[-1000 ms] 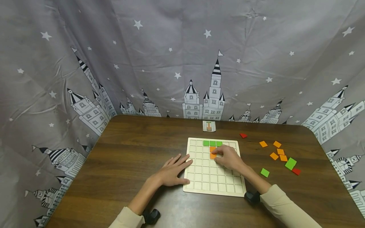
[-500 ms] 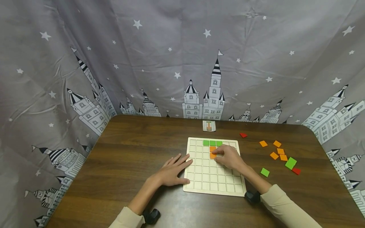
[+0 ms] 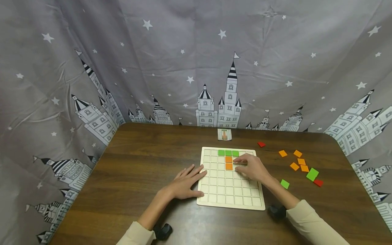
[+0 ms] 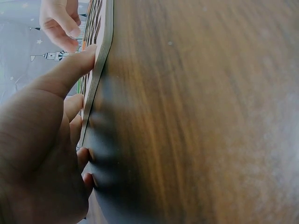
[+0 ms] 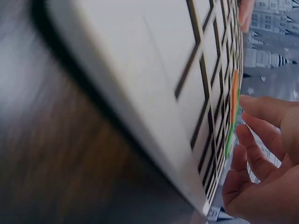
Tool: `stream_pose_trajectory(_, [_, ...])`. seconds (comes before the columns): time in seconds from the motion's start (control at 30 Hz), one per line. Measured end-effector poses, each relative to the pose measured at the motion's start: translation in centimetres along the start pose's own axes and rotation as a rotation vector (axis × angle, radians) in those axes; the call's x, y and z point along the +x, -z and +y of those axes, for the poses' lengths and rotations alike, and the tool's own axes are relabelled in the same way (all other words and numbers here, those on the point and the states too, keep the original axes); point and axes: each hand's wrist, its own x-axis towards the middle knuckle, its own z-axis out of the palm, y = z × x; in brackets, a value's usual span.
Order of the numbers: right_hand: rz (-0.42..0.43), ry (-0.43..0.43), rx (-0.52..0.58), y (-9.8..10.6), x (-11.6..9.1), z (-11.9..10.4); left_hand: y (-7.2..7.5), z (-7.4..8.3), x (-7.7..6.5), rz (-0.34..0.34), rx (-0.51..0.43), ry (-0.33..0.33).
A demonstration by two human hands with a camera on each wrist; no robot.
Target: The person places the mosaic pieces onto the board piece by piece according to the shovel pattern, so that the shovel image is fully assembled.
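A pale square grid board (image 3: 231,192) lies on the table, with a row of three green tiles (image 3: 228,153) in its far row. Below the middle green one, two orange tiles (image 3: 228,166) sit in one column. My left hand (image 3: 183,187) rests at the board's left edge, fingers spread; in the left wrist view the thumb (image 4: 79,65) lies on the rim. Just right of the orange tiles is my right hand (image 3: 253,168), over the board, thumb and forefinger apart. Nothing shows between its fingers (image 5: 254,105) in the right wrist view.
Several loose orange tiles (image 3: 301,161) lie right of the board, with green tiles (image 3: 312,174) and a red piece (image 3: 318,183) near them. Another red piece (image 3: 261,144) lies farther back. A small patterned card (image 3: 224,134) sits behind the board. A grey curtain (image 3: 171,68) hangs beyond the table.
My right hand has let go of the nearer orange tile and moved a little to the right, so both orange tiles show fully. The left hand has stayed in place.
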Motion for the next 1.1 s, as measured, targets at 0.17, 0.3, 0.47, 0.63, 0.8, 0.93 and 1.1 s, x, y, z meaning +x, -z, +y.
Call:
stream_pose_trajectory(0.17, [0.047, -0.042, -0.012, 1.8, -0.4, 1.3, 0.1, 0.1, 0.0, -0.001, 0.001, 0.006])
stream_pose_trajectory(0.3, [0.115, -0.046, -0.034, 3.3, -1.1, 2.7, 0.2, 0.1, 0.0, -0.004, 0.0, 0.003])
stream_pose_trajectory(0.47, [0.184, -0.063, -0.056, 5.3, -2.1, 4.7, 0.2, 0.1, 0.0, -0.006, -0.003, -0.001])
stream_pose_trajectory(0.63, [0.26, -0.094, -0.072, 7.3, -2.7, 6.6, 0.3, 0.2, 0.0, -0.009, -0.007, -0.001])
stream_pose_trajectory(0.8, [0.323, -0.123, -0.104, 8.8, -3.1, 8.3, 0.2, 0.1, -0.1, -0.002, -0.013, -0.003])
stream_pose_trajectory(0.93, [0.35, -0.162, -0.126, 9.5, -3.2, 9.5, 0.2, 0.1, -0.1, -0.001, -0.018, -0.001])
stream_pose_trajectory(1.1, [0.355, -0.226, -0.16, 9.7, -3.0, 10.6, 0.2, 0.2, -0.1, -0.006, -0.016, 0.0])
